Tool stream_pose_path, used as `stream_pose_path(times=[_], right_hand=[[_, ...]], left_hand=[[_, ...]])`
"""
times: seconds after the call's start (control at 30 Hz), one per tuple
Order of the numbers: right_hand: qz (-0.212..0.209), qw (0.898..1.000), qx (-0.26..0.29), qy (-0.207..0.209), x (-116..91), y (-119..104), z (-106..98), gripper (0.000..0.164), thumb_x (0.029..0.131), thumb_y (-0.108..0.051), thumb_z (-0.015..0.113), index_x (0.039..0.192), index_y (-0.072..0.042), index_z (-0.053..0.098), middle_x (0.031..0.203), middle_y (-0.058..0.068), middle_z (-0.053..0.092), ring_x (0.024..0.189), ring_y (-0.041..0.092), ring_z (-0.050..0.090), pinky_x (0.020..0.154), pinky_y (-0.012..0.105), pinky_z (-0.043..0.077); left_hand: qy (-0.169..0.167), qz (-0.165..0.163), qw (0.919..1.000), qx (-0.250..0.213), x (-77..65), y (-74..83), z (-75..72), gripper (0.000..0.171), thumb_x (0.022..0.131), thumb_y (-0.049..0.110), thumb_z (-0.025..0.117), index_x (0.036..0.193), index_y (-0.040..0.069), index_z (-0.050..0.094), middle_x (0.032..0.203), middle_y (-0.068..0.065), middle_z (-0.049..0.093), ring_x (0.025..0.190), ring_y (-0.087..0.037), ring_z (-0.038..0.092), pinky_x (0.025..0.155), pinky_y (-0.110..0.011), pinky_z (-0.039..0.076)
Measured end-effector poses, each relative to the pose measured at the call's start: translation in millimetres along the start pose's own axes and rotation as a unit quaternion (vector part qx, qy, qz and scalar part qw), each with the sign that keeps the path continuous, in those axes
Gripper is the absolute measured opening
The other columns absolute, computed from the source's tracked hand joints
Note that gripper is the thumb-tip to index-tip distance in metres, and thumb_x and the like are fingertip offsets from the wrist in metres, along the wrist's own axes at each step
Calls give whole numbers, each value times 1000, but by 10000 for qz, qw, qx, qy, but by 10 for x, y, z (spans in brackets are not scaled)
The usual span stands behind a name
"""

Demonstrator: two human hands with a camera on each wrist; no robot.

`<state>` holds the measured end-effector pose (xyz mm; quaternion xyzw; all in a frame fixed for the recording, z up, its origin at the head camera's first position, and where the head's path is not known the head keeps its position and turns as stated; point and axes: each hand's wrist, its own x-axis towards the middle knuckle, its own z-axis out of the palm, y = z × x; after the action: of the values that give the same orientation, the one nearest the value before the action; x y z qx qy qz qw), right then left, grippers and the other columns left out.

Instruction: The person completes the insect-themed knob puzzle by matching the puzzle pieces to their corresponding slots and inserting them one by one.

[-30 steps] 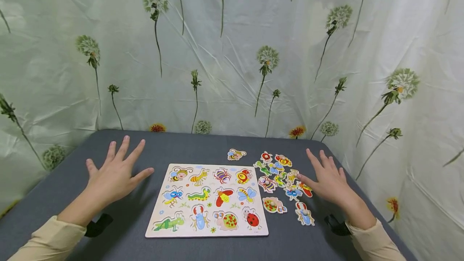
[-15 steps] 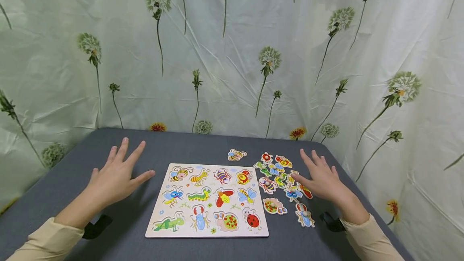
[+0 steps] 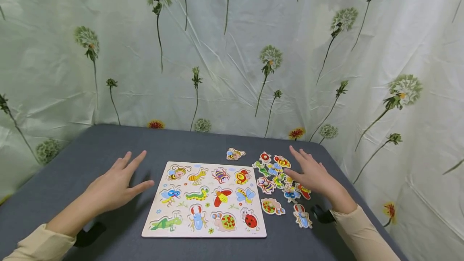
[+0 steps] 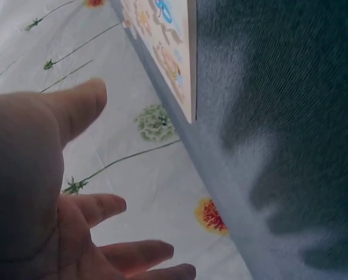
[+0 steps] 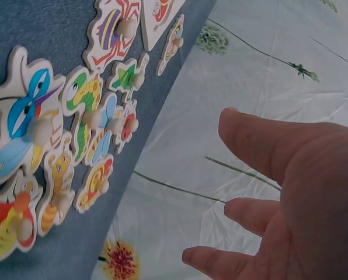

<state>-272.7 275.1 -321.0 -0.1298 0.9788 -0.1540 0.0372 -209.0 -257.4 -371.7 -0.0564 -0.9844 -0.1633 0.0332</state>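
A wooden insect puzzle board [image 3: 181, 204] lies flat on the dark table, its recesses printed with bugs. My left hand [image 3: 112, 186] hovers to the board's left, fingers spread, holding nothing. To the right, my right hand [image 3: 317, 176] hangs over the edge of a cluster of loose knobbed pieces, its fingers straight and touching none. Among those pieces are a spider piece [image 3: 266, 185], a snail piece [image 3: 272, 206], a stag beetle piece [image 3: 302, 216] and a mosquito piece [image 5: 25, 119]. A bee piece [image 3: 235, 154] sits apart behind the board. The right hand partly covers some pieces in the head view.
The dark grey table [image 3: 188, 142] ends at a pale curtain [image 3: 224, 51] printed with dandelions, hanging behind and at both sides. A black strap [image 3: 322, 214] is at the right wrist, and another black strap [image 3: 90, 234] at the left.
My right hand has moved left over the pieces. The left hand has sunk slightly, its fingers closer together. The board and pieces have stayed in place; the head view has shifted a little.
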Motion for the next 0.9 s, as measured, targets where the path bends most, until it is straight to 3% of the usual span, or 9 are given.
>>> stream_pose_path(times=[0.13,0.3,0.47,0.63,0.77,0.9], right_hand=[[-209,9994,235,-146,101,-33,17,88,108,-47,62,172,-5,18,173,38,15,158,64,16,118,86,21],[-423,9973,507,-313,236,-90,37,86,109,-43,62,172,-3,18,174,35,21,159,58,22,120,75,33],[-537,9957,583,-471,420,-121,54,81,111,-43,59,171,-5,22,172,32,29,156,55,34,118,70,40],[-384,9915,1008,-725,698,-162,122,73,111,-44,57,170,-9,32,171,31,33,156,54,36,118,68,42],[-233,9862,1455,-753,945,-257,220,62,111,-38,60,164,-9,44,163,30,46,149,50,48,114,62,50],[-185,9829,1710,-664,1117,-353,298,51,110,-31,63,154,-5,56,145,25,63,123,41,65,96,50,58]], left_hand=[[-279,128,9994,-172,-17,-6,71,111,91,77,67,173,16,24,170,-40,21,153,-66,24,99,-87,38],[-855,442,9944,-426,-4,-47,145,115,86,77,73,172,15,27,172,-39,20,153,-69,23,104,-88,35],[-1430,709,9845,-729,-4,-130,164,113,84,69,81,171,16,31,173,-38,18,154,-69,19,107,-88,31],[-1979,923,9708,-989,-21,-188,166,109,83,61,87,169,17,37,173,-38,18,155,-71,9,108,-93,18],[-1993,1174,9671,-1055,-66,-247,198,111,80,57,91,168,17,38,173,-39,18,154,-74,7,107,-94,12],[-1897,1335,9670,-1055,-93,-267,217,114,77,57,93,169,19,37,173,-38,17,154,-73,7,108,-94,12]])
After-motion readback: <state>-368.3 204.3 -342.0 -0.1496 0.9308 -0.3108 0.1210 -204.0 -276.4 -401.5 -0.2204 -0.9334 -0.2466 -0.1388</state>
